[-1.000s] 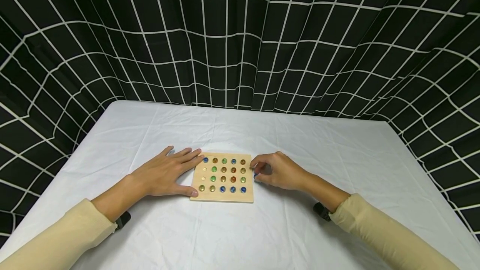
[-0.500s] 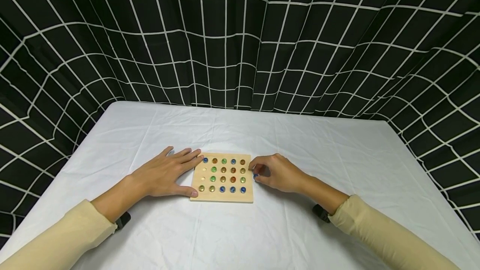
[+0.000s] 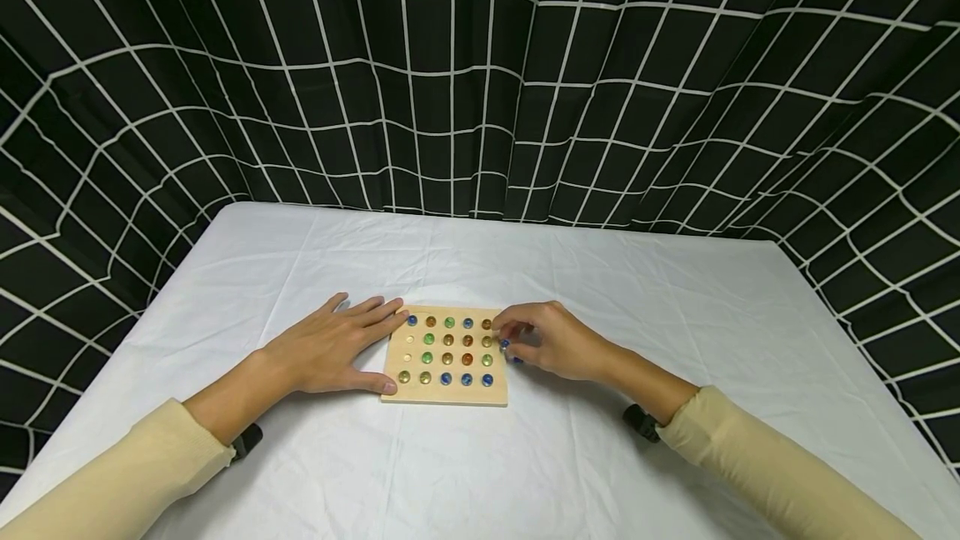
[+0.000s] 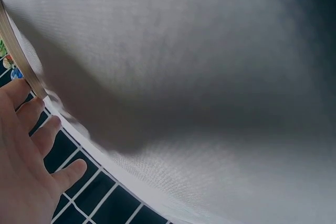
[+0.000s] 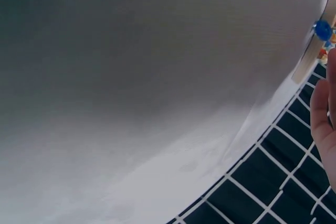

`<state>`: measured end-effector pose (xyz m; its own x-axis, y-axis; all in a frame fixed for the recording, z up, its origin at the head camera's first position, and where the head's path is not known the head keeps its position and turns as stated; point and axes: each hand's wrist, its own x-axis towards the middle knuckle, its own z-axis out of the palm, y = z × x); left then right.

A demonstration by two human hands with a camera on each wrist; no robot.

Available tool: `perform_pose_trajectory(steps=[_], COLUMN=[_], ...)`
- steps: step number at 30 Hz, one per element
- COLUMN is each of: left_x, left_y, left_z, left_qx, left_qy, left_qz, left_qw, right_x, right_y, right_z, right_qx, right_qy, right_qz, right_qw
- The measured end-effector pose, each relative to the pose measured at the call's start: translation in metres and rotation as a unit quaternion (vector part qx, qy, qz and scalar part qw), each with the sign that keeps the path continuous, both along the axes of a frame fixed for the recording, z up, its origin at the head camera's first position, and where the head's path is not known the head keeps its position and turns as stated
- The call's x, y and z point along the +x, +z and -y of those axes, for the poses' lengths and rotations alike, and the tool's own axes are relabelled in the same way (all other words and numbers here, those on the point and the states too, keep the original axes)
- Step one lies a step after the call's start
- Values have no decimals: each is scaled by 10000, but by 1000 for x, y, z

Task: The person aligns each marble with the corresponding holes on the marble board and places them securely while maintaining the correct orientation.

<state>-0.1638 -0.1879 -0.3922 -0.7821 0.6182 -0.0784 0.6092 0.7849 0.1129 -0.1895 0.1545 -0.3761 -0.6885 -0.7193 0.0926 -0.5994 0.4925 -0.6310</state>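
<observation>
A square wooden board (image 3: 442, 394) with rows of glass marbles lies on the white-covered table. My left hand (image 3: 330, 348) rests at its left edge, fingers spread, fingertips and thumb touching the wood. At the right edge, my right hand (image 3: 558, 342) pinches a blue marble (image 3: 505, 344) between thumb and fingers, just over the board's side. A second blue marble (image 3: 517, 359) shows under that thumb, beside the board. Green, amber, red and blue marbles fill most hollows; two hollows at the left are bare. In the right wrist view a blue marble (image 5: 323, 30) appears by the board's edge.
A white cloth (image 3: 465, 473) with creases covers the table. Behind and at both sides hangs a black curtain (image 3: 465, 90) with a white grid. Dark straps with devices (image 3: 641, 423) sit at the wrists below the beige sleeves.
My right hand has shifted slightly left and up, its fingers now over the board's right edge with a blue marble. A second blue marble has come into sight. The left hand stays put.
</observation>
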Motion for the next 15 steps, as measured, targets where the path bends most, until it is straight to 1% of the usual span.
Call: perform_pose_trajectory(steps=[7, 15], left_x=[0, 0], left_y=[0, 0], left_z=[-1, -1], left_qx=[1, -49], left_qy=[6, 44], left_qz=[23, 65], left_qw=[10000, 10000], right_x=[1, 1], right_y=[5, 9], right_z=[12, 34], right_qx=[-147, -209], right_qy=[77, 251], right_qz=[44, 99], right_qw=[9999, 9994])
